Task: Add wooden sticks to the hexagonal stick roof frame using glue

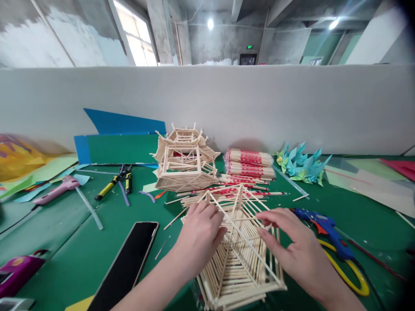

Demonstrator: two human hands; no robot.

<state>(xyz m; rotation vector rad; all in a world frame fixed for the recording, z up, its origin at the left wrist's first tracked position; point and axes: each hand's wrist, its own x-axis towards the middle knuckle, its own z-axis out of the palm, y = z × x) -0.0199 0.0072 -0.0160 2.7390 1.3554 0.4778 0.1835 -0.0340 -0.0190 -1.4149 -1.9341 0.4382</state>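
In front of me stands a frame of thin wooden sticks (pixel 241 263), with slanting sticks rising to a peak over rows of parallel ones. My left hand (pixel 202 237) is curled over the frame's left side, its fingertips partly hidden behind the hand. On the other side, my right hand (pixel 290 237) has thumb and fingers closed around the end of a short wooden stick (pixel 246 219) lying across the slanting ones. Just behind are loose sticks with red wrappers (pixel 241 181) and a finished-looking stick pavilion (pixel 181 166).
Wrapped stick bundles (pixel 249 164) and a blue paper ornament (pixel 301 164) stand at the back. On the right lie a blue glue gun (pixel 327 229) and yellow-handled scissors (pixel 358 276). A phone (pixel 128 263), pliers (pixel 118 181) and a pink glue gun (pixel 60 190) lie left.
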